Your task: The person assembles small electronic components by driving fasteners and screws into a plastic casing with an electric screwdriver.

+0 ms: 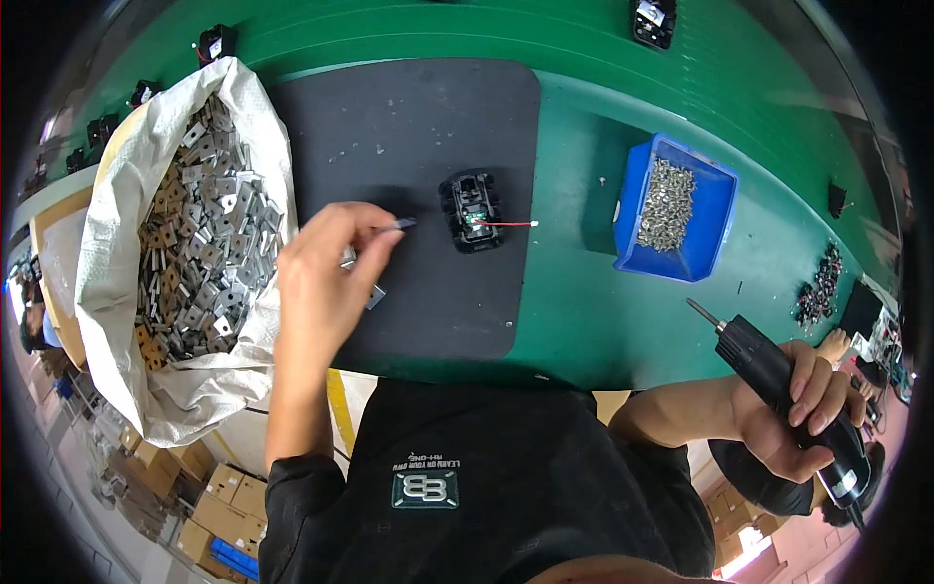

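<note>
My left hand [331, 268] is over the black mat, its thumb and forefinger pinching a small flat metal piece [399, 224]. More small metal plates [376, 296] show at the palm, partly hidden by the fingers. To the right of that hand, a black plastic housing [459, 216] lies on the mat. Inside it is a green circuit board, and a red wire [511, 224] runs out to a white connector. My right hand [803, 409] is wrapped round a black electric screwdriver [759, 360], held off to the right, its bit pointing up and left.
A white woven sack [107, 282] of small metal plates [209, 234] stands left of the black mat [418, 107]. On the green table, a blue bin [715, 229] holds screws [666, 204]. Black housings [653, 21] lie along the far side. Dark small parts [820, 284] and another person's hand [834, 346] are at right.
</note>
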Motion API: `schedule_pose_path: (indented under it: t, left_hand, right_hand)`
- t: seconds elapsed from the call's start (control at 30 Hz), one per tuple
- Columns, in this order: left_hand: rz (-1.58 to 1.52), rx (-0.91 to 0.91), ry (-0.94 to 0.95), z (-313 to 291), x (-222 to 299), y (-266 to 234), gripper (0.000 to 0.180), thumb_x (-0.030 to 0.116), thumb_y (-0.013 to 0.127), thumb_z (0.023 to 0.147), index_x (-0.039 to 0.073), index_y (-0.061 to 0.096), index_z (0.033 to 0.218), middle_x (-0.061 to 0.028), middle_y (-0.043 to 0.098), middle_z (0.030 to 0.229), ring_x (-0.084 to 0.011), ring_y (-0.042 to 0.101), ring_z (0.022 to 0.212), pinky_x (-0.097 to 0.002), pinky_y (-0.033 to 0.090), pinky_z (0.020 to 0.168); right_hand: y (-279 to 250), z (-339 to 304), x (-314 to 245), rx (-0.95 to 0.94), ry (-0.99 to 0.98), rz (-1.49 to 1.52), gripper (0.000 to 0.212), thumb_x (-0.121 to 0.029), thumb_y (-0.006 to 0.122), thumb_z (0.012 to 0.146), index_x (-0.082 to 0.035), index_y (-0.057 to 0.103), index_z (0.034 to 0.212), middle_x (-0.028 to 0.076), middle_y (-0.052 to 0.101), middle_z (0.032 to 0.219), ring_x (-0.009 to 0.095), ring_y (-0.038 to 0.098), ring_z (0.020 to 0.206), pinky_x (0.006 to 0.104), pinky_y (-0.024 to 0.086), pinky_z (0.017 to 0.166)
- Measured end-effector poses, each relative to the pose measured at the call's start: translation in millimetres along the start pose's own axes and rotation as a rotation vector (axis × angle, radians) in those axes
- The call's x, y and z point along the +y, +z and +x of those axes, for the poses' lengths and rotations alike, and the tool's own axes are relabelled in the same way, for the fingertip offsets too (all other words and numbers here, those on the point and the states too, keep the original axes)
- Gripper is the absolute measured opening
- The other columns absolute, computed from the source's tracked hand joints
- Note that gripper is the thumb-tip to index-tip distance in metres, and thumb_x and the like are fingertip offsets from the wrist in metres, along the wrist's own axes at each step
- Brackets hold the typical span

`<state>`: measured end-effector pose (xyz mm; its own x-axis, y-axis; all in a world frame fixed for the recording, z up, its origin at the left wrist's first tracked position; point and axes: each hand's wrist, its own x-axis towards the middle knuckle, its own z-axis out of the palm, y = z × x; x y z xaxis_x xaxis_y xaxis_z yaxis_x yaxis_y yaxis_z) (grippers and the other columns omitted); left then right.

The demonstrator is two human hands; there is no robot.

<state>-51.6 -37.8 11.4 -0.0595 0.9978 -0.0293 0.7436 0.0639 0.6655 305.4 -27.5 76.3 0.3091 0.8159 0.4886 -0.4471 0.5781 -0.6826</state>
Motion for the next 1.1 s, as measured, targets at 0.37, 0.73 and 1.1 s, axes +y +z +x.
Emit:
schedule_pose_path:
  t: [0.37, 0.73, 1.1]
  left_hand:
    - [-0.023, 0.025, 0.202, 21, 24, 32, 0.02, 0.001, 0.08, 0.063, 0.004, 0.065, 0.076, -0.0082, 0.064, 0.098, -0.0225, 0.061, 0.089, -0.0334, 0.046, 0.075]
    - [-0.066, -0.186, 0.137, 43, 15, 42, 0.025, 0.009, 0.076, 0.073, 0.006, 0.064, 0.095, -0.0083, 0.061, 0.096, -0.0287, 0.061, 0.09, -0.038, 0.047, 0.079]
    - [-0.207, -0.193, 0.28, 78, 34, 27, 0.042, 0.007, 0.07, 0.074, 0.002, 0.06, 0.114, -0.0152, 0.063, 0.1, -0.0309, 0.061, 0.092, -0.0357, 0.049, 0.08]
  right_hand:
    - [-7, -1, 8, 0.06, 0.057, 0.025, 0.045, -0.024, 0.077, 0.066, -0.011, 0.056, 0.103, -0.006, 0.054, 0.069, 0.006, 0.052, 0.056, 0.0219, 0.04, 0.064]
    - [-9, 2, 19, 0.008, 0.083, 0.046, 0.047, -0.024, 0.078, 0.072, -0.014, 0.052, 0.109, -0.005, 0.056, 0.075, 0.007, 0.052, 0.059, 0.0224, 0.041, 0.063]
    - [-3, -2, 17, 0.007, 0.113, 0.07, 0.046, -0.021, 0.078, 0.068, -0.014, 0.052, 0.106, -0.006, 0.054, 0.07, 0.006, 0.051, 0.06, 0.0219, 0.038, 0.067]
